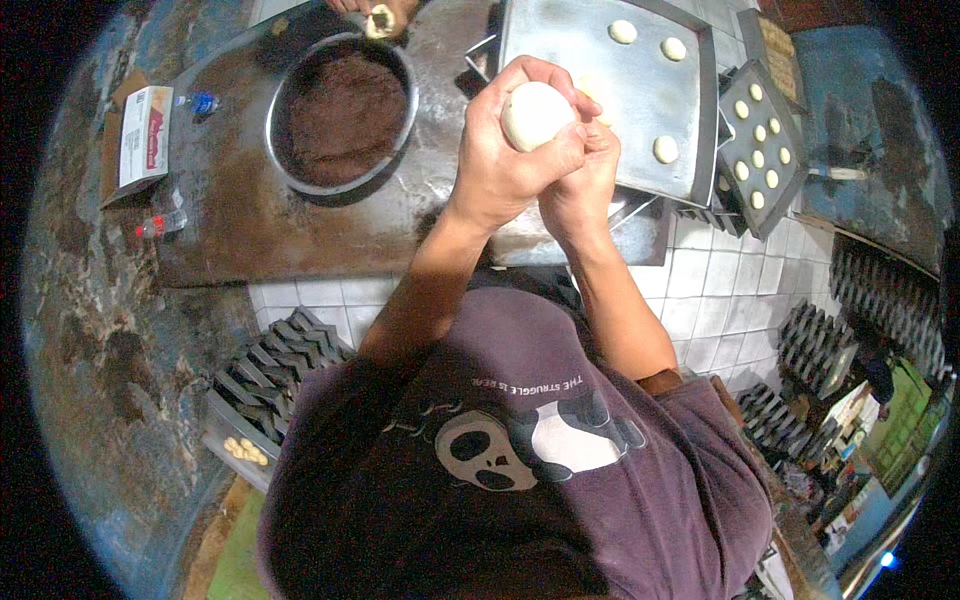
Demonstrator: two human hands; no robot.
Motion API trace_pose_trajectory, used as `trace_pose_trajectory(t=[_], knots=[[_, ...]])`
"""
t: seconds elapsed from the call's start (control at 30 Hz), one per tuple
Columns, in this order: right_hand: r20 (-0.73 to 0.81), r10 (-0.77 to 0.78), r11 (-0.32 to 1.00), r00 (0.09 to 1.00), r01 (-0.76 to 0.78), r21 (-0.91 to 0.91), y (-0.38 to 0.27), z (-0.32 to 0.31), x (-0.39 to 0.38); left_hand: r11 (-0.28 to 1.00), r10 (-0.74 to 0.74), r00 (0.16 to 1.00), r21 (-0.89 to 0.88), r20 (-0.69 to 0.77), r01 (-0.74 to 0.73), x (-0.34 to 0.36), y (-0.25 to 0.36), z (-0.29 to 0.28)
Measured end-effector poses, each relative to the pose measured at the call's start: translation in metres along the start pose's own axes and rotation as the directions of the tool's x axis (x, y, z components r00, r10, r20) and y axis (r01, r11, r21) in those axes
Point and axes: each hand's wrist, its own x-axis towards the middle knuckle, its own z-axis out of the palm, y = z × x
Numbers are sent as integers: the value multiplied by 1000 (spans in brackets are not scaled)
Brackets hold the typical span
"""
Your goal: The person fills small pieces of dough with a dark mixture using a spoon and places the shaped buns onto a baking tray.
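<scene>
A smooth, pale dough ball (537, 117) is cupped in my left hand (485, 165), whose fingers and thumb curl around it. My right hand (588, 165) presses in from the right with its fingers bent and closed against the ball's side; part of its grip is hidden behind my left thumb. Both hands are raised over the near edge of a large metal tray (560, 30). A few separate small dough balls (665, 150) sit spaced out on that tray. Left of my hands stands a round metal pan (272, 125) filled with a dark brown crumbly mass (345, 120).
Across the worn table (225, 225), another person's hand (400, 10) holds dough with dark filling (380, 22). A carton (145, 140) and plastic bottles (165, 224) lie at the left. A second tray of dough balls (757, 150) rests at the right, near stacked dark trays (815, 340).
</scene>
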Motion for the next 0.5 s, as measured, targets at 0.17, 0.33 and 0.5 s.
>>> trace_pose_trajectory(t=[0.17, 0.33, 0.5], knots=[[84, 74, 992, 994, -65, -111, -46, -57, -1, 998, 51, 997, 27, 61, -53, 19, -20, 42], [-53, -56, 973, 997, 43, -228, -28, -101, 2, 995, -71, 997, 71, 26, 69, 26, -60, 72], [75, 265, 757, 961, -159, -634, -101, -164, 30, 777, -30, 999, 630, 22, 10, 52, -121, 36]])
